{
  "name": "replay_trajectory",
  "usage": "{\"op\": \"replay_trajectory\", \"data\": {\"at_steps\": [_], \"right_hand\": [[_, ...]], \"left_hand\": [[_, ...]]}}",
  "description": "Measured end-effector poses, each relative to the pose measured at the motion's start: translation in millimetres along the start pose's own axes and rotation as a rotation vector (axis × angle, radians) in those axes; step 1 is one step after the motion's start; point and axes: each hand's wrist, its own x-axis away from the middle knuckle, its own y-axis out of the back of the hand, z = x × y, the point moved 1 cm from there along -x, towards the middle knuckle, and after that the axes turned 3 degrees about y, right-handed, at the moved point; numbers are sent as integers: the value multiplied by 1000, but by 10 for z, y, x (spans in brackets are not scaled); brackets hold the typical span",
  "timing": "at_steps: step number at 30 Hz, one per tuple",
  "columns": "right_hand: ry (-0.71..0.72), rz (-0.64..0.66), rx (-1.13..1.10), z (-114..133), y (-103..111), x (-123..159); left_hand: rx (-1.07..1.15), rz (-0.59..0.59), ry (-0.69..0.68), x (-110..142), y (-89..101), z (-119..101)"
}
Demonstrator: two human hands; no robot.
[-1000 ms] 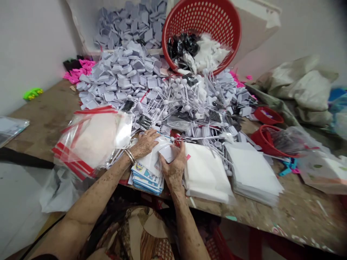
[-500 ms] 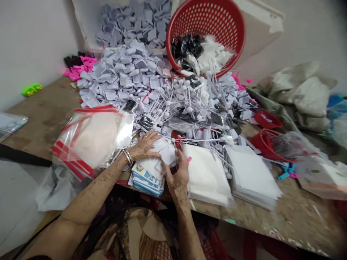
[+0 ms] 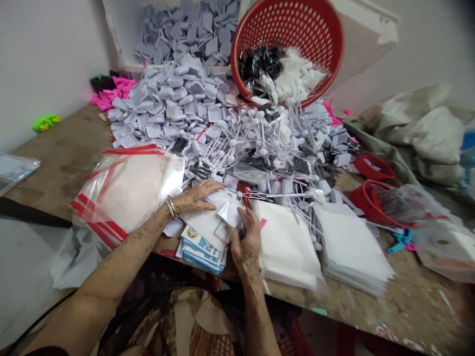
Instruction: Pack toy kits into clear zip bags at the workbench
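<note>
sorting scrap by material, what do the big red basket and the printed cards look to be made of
The red basket looks like moulded plastic with a slight sheen, from its even colour and regular holes. The printed cards seem to be paper or thin card, with flat, thin edges; any coating is unclear.

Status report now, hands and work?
Right hand holding small white piece. Left hand flat on white sheet, above printed cards. Pile of plastic pieces close beyond.

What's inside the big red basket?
The red basket holds black packets and white packets in clear plastic. Whatever lies beneath them is covered, and I can't make out what the packets contain.
</note>
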Motion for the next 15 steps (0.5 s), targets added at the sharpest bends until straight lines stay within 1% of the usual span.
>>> {"op": "replay_trajectory", "data": {"at_steps": [2,4,6,7,10,11,13,15], "right_hand": [[-12,38,-54,2,0,-6],[10,39,-9,10,9,-18],[27,18,51,9,10,-25],[22,15,55,2,4,-24],[-4,18,4,-50,-35,-9],[1,12,-17,-72,-48,-3],[16,-3,-53,-117,-68,6],[14,-7,-76,-147,-71,9]], "left_hand": [[-39,1,6,-22,-3,-9],[-109,-2,50,-20,-33,-89],[-235,-54,129,15,-103,-249],[-315,-110,167,43,-155,-354],[-520,-329,242,148,-382,-695],[-564,-365,260,179,-474,-795],[-623,-370,282,218,-652,-957],[-651,-355,310,223,-785,-1071]]}}
